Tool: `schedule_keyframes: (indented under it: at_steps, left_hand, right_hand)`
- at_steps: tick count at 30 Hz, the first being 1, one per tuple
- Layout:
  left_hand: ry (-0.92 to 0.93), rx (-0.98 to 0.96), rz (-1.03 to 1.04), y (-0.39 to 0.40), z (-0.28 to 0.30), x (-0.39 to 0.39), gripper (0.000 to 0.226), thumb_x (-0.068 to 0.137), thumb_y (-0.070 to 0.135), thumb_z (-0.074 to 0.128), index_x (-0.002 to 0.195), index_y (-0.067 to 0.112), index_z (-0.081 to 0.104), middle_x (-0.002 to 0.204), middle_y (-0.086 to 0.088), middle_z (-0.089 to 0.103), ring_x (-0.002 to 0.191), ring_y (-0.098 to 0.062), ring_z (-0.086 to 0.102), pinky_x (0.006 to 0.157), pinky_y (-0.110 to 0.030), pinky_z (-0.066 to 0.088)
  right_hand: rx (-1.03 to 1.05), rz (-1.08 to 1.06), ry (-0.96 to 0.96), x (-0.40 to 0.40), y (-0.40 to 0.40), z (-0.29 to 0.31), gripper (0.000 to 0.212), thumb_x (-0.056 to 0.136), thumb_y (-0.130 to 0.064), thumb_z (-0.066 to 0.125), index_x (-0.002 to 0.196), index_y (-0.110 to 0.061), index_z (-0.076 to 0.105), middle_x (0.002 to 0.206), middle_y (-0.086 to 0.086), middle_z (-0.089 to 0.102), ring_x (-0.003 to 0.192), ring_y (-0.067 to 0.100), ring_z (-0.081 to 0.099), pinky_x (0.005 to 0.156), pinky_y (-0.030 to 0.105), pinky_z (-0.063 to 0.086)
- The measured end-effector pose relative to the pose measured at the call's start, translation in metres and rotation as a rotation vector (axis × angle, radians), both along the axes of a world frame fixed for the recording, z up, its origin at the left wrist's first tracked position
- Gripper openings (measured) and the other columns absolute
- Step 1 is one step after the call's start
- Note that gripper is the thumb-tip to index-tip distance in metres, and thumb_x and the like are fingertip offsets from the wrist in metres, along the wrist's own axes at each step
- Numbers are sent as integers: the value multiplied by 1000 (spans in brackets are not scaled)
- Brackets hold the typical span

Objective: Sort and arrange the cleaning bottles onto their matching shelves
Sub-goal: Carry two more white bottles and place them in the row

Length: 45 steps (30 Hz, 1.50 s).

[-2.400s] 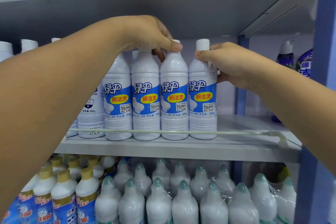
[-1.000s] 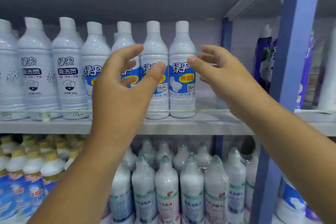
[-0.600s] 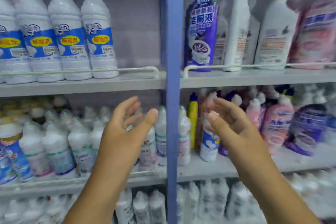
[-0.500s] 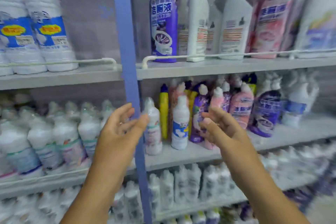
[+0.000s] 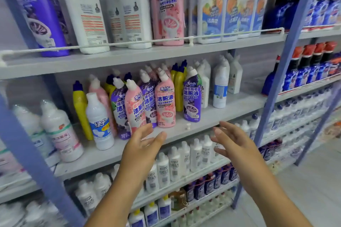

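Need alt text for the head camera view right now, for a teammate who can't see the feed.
Two empty, open hands, left hand and right hand, reach toward the middle shelf of a store rack, where pink, purple, yellow and white cleaning bottles stand mixed. A white bottle with a blue label stands at the front left of that group. Larger bottles line the shelf above.

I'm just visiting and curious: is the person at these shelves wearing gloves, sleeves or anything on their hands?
Nothing is worn as far as the view shows. The left hand and the right hand are bare, with no gloves, rings or watch visible, and both forearms are uncovered down to the picture's edge, so no sleeves show.
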<state>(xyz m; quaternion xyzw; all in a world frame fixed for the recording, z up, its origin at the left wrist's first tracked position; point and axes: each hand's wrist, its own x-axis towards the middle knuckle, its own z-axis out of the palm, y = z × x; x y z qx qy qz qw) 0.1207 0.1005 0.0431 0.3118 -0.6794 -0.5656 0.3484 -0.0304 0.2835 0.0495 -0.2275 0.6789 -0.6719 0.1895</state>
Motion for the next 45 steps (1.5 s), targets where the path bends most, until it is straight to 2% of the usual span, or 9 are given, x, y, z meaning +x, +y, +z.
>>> schedule_keyframes:
  at_steps: [9,21,25,28,32,35,38,41,45]
  left_hand:
    - [-32,65,38,-43,-48,-110,39,88,43,74,123,42,58,123,28,61,111,6,59,83,-21,45]
    - [35,86,143,-66,-43,-224,45,88,37,76,128,38,55,124,19,61,103,13,57,93,-30,52]
    - [22,98,287,-61,-52,-220,44,84,41,77,123,40,58,122,14,66,105,3,64,94,-34,55]
    - [36,80,431,-62,-55,-211,35,89,26,77,112,41,56,115,14,67,93,9,65,78,-18,53]
    - [-30,-130,821,-65,-60,-185,39,85,26,81,118,33,61,115,10,67,103,-7,66,95,-35,53]
    - [-143,-314,1194,-79,-50,-160,64,78,25,86,133,12,55,131,-11,56,122,-27,53,101,-37,45]
    - [-100,-89,1044,-97,-39,-148,66,82,29,83,138,18,50,130,-2,59,121,-24,60,94,-34,50]
    - [-226,-123,977,-106,-40,-144,57,83,29,83,131,24,53,117,4,67,105,-23,67,87,-47,60]
    - [-202,-129,937,-118,-42,-140,49,79,27,86,116,26,54,107,5,68,93,-20,69,77,-45,62]
  right_hand:
    - [90,-58,43,-129,-43,-20,47,89,-49,70,134,-38,57,123,-16,68,106,7,71,97,44,57]
    - [240,-141,210,-344,-137,-10,68,88,-34,78,143,-15,42,129,2,49,107,20,51,87,36,44]
    - [258,-90,214,-384,-156,-34,70,83,-26,84,142,-15,48,136,9,60,120,31,60,99,44,51]
    - [274,-8,225,-400,-169,-48,73,72,-42,89,133,-18,56,122,10,69,107,35,66,93,53,56]
    - [170,83,239,-394,-168,-56,40,77,-26,88,111,-23,65,101,7,73,92,32,70,84,52,59]
    - [119,165,290,-376,-163,-61,40,79,-22,87,113,-20,65,99,4,72,86,24,70,76,42,56]
    - [106,238,297,-357,-162,-69,47,77,-28,88,116,-19,63,101,3,72,85,21,70,75,42,56]
    - [71,290,296,-336,-162,-71,48,77,-29,88,116,-22,61,104,-2,71,88,21,70,75,41,56]
    - [51,311,304,-310,-167,-74,44,78,-26,87,113,-25,59,103,-7,70,91,21,70,78,45,58]
